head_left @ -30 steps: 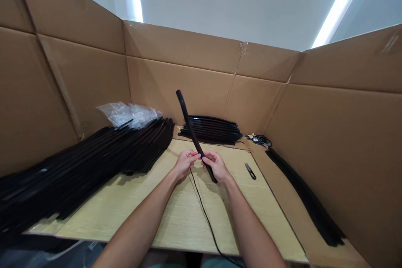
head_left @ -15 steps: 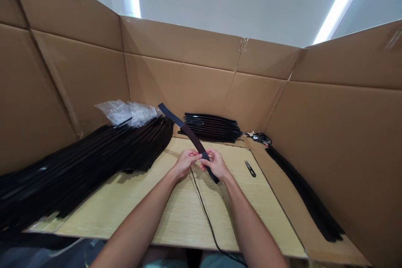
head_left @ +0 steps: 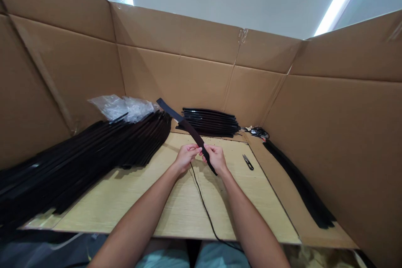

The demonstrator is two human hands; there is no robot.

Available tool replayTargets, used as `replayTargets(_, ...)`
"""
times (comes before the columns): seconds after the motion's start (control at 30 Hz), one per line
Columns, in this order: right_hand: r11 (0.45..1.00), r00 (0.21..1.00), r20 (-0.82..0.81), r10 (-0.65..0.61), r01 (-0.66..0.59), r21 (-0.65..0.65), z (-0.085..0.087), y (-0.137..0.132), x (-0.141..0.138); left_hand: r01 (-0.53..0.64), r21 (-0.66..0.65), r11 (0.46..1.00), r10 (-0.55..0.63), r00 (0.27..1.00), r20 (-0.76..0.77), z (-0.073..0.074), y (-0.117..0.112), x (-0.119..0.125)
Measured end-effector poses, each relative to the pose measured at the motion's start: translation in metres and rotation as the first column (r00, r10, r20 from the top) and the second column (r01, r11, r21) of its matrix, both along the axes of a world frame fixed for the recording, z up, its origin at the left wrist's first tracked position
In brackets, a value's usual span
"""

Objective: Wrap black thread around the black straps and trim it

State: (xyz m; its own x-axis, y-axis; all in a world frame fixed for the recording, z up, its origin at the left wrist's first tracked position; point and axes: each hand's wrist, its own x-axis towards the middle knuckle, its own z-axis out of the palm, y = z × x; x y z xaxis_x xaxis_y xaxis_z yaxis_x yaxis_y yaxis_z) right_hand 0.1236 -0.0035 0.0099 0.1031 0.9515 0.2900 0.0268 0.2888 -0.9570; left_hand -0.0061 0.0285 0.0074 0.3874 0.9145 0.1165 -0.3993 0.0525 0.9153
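Cardboard enclosure [head_left: 176,79], pale wooden board [head_left: 94,213], black strip [head_left: 191,134] clamped in left hand [head_left: 187,158] and right hand [head_left: 216,159], hands held close together, upper end angled away toward stacked black strips [head_left: 135,142]

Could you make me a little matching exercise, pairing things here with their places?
1. flexible black strip
2. small black thread snips
3. crumpled clear plastic bag
4. short stack of glossy black strips

A. behind the large pile of black strips
B. held by the left hand and right hand
C. against the far brown cardboard wall
D. on the pale wooden board

Pairs: 1-B, 2-D, 3-A, 4-C
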Motion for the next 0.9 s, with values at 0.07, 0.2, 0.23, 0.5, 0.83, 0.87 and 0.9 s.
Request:
replayTargets(0.07,1.000,1.000,-0.010,0.003,-0.003,0.004,0.001,0.000,-0.002,-0.012,-0.005,1.000,0.012,1.000,0.019,-0.001,0.001,0.001)
replayTargets(0.2,0.999,0.998,-0.049,0.048,-0.049,-0.003,0.003,0.000,-0.004,-0.030,-0.024,0.999,0.031,0.998,0.047,-0.004,0.004,0.001)
replayTargets(0.23,0.998,0.996,-0.064,0.069,-0.069,-0.008,0.003,0.000,-0.003,-0.033,-0.030,0.999,0.035,0.998,0.052,-0.005,0.004,0.000)
replayTargets(0.5,0.979,0.968,-0.184,0.172,-0.188,-0.073,-0.005,0.006,-0.002,-0.055,-0.076,0.996,0.059,0.997,0.048,-0.010,0.013,-0.005)
replayTargets(0.83,0.965,0.960,-0.188,0.208,-0.233,-0.123,-0.005,0.004,0.006,0.056,-0.064,0.996,-0.056,0.998,-0.003,-0.006,0.013,-0.012)
replayTargets(0.87,0.962,0.959,-0.187,0.215,-0.241,-0.131,-0.005,0.004,0.007,0.068,-0.064,0.996,-0.068,0.998,-0.006,-0.005,0.012,-0.012)
replayTargets(0.9,0.959,0.958,-0.187,0.219,-0.247,-0.139,-0.005,0.003,0.008,0.077,-0.063,0.995,-0.078,0.997,-0.008,-0.004,0.012,-0.012)
